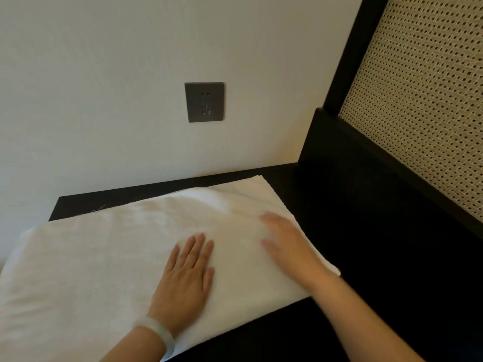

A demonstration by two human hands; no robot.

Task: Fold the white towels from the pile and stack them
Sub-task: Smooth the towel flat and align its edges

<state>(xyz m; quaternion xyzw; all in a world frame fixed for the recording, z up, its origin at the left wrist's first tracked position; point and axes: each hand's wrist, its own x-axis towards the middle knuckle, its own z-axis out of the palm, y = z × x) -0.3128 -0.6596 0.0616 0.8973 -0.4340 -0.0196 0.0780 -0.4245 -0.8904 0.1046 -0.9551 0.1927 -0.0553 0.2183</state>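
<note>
- The white towel (91,262) lies spread over the dark table (366,244), and its left part seems to overhang. It looks soft, light and limp, best taken by a corner or hem.
- The left hand (187,275), pale bangle (160,333) at the wrist, presses flat on it, fingers straight, gripping nothing.
- A wall socket (204,101) sits above, well clear.
- The right hand (287,246), blurred, lies flat near the towel's right edge, holding nothing.
- A cane panel (418,100) bounds the table's right side.

White towel (104,257) spread on dark table (366,257), left hand (185,278) and right hand (290,246) flat on it, grey wall socket (204,102) behind
</note>
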